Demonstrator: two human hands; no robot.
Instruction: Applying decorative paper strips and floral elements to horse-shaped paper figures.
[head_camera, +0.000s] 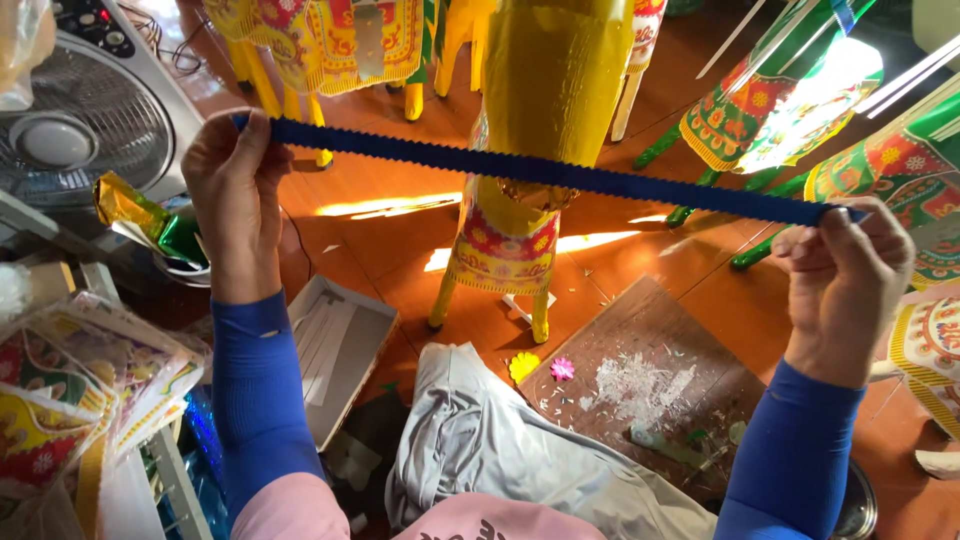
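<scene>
Here, in the head view, both hands are raised and hold one long blue strip (545, 172) with scalloped edges, pulled taut between them. The left hand (235, 180) pinches the strip's upper end, fingers curled shut around it; the right hand (845, 265) grips the lower end the same way, so the strip slopes down from left to right. Both arms wear blue sleeves.

Behind the strip, between the hands, stands a yellow paper horse (535, 130) with a patterned red saddle cloth, its legs on the wooden floor. Below the right hand lies a wooden board (640, 370) strewn with white scraps, and just beside its left edge sit a pink flower (562, 368) and a yellow flower (523, 366). Beyond the left hand is a grey fan (85, 115). Under the left forearm lies an open cardboard box (340, 345). Green paper figures (780, 110) stand above the right hand.
</scene>
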